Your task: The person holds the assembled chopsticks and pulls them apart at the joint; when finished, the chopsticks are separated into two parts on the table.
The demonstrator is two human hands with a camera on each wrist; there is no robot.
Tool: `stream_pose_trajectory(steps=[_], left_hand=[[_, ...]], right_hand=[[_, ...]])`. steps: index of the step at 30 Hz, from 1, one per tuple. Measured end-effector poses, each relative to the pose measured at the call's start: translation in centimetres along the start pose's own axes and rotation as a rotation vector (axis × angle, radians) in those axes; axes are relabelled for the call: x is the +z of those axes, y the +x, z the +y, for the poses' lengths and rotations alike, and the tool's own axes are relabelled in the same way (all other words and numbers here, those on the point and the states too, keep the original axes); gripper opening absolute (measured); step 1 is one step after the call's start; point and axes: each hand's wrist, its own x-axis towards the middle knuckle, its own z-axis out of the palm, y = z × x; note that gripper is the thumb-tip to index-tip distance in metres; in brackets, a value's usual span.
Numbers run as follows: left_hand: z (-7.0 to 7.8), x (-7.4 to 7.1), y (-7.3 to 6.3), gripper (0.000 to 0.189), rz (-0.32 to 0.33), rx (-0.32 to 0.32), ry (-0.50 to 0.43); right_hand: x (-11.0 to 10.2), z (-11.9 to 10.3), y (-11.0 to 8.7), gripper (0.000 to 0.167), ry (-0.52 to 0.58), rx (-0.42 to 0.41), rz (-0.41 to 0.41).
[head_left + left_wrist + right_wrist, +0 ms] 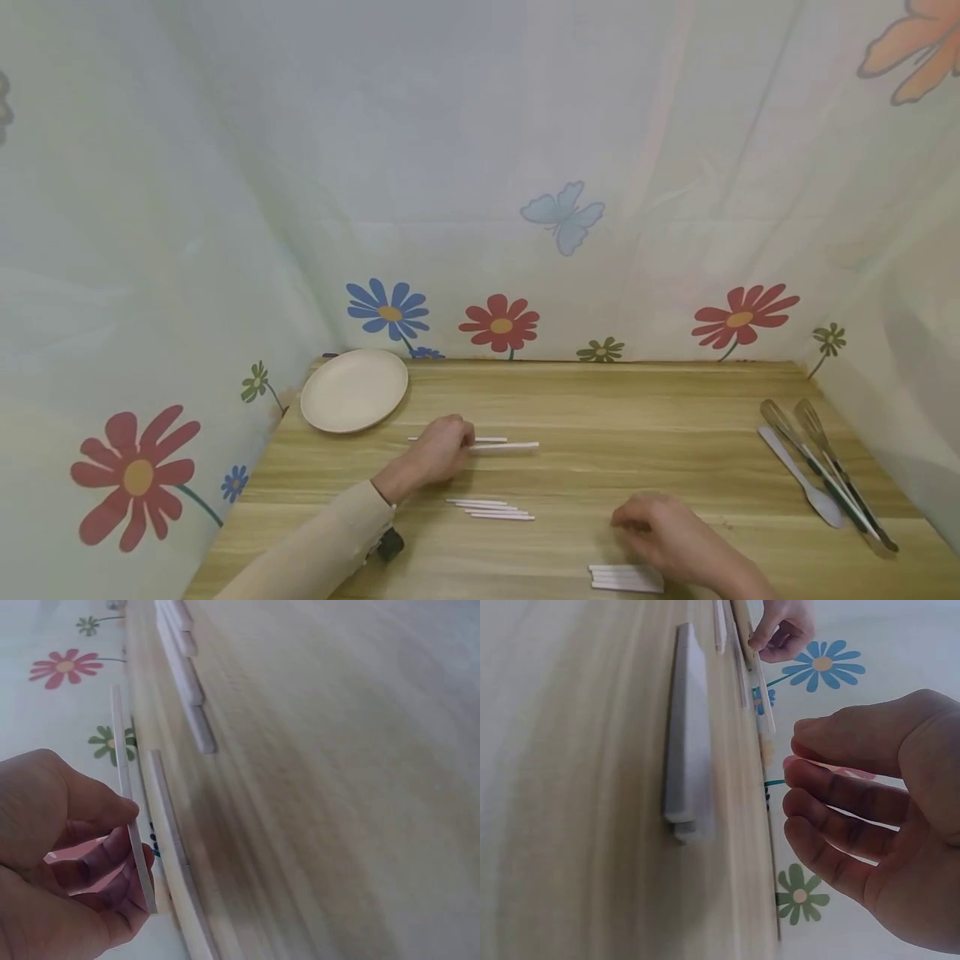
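My left hand (438,452) pinches a thin white stick (122,754) between thumb and fingers, just above the wooden table. Another white stick (171,825) lies on the table close beyond it. Nearer to me, several white sticks (493,511) lie loosely side by side in a staggered group. At the front right, my right hand (667,533) hovers with loosely bent fingers and nothing between them. Next to it, several white sticks (624,578) lie together in a neat row, with part of their right end behind the hand.
A round cream plate (354,390) stands at the back left corner. On the right side lie a pale spoon-ended utensil (802,479) and two dark-handled metal utensils (825,475). Flower-printed curtain (562,283) encloses the back and sides of the table.
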Motion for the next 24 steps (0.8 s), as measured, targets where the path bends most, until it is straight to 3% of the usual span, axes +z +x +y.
stream_pose_trajectory(steps=[7,15,24], left_hand=[[0.8,-0.9,0.0,0.004,0.035,0.005,-0.016],[1.3,-1.4,0.1,0.007,0.065,0.044,-0.036],[2.3,-1.9,0.1,0.007,0.064,0.042,-0.077]], right_hand=[[-0.6,-0.5,1.0,0.015,-0.01,0.046,0.016],[-0.7,-1.2,2.1,0.017,-0.081,0.036,0.149],[-0.8,-1.5,4.0,0.021,-0.117,-0.007,0.263]])
